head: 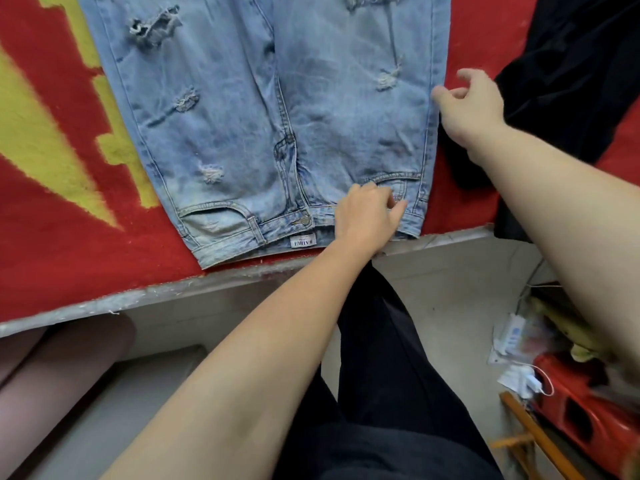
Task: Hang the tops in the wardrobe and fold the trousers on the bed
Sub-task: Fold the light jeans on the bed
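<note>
While the ripped jeans (263, 116) lie flat on the red-and-yellow blanket (52, 202), waistband toward you, your L hand (363, 216) grips that waistband by the pocket, fingers curled on denim. Your R hand (467, 102) sits loose at the jeans' right seam (grasping nothing), w/ a black garment (554, 81) just right of the jeans.
</note>
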`<state>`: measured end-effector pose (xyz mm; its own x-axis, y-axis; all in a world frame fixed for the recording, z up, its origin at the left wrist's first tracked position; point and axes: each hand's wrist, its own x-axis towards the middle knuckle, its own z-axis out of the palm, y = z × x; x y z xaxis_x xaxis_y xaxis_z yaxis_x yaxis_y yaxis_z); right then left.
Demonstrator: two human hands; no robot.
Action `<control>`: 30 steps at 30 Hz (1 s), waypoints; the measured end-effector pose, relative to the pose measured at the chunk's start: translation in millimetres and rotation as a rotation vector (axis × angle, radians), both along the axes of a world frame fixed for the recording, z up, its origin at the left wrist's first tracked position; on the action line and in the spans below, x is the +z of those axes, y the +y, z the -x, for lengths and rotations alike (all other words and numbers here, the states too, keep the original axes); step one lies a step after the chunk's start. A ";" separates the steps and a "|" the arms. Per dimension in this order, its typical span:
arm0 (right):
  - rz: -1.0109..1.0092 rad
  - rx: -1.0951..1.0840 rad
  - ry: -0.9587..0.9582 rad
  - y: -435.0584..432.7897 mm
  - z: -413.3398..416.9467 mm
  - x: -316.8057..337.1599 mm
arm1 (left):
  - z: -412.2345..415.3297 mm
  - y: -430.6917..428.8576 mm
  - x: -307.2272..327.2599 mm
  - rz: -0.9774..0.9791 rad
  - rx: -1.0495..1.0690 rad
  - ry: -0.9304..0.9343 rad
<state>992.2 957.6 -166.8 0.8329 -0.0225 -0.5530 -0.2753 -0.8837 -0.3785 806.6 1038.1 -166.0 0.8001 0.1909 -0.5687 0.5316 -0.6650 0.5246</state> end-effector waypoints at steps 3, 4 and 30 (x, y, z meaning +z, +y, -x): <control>-0.064 -0.028 0.018 2.5 -12.1 -4.6 | -20.1 -16.0 -9.2 -0.049 -0.016 0.073; -0.086 -0.032 0.023 2.7 -16.6 -5.8 | -24.9 -20.5 -10.9 -0.076 -0.034 0.110; -0.444 -0.125 0.075 57.1 -50.6 15.9 | -6.7 42.9 23.6 0.471 0.417 0.367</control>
<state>1042.8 1014.7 -151.0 0.7964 0.1325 -0.5901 -0.4098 -0.5993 -0.6877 813.3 1081.0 -142.3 0.4559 0.1072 -0.8835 0.8883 -0.1166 0.4442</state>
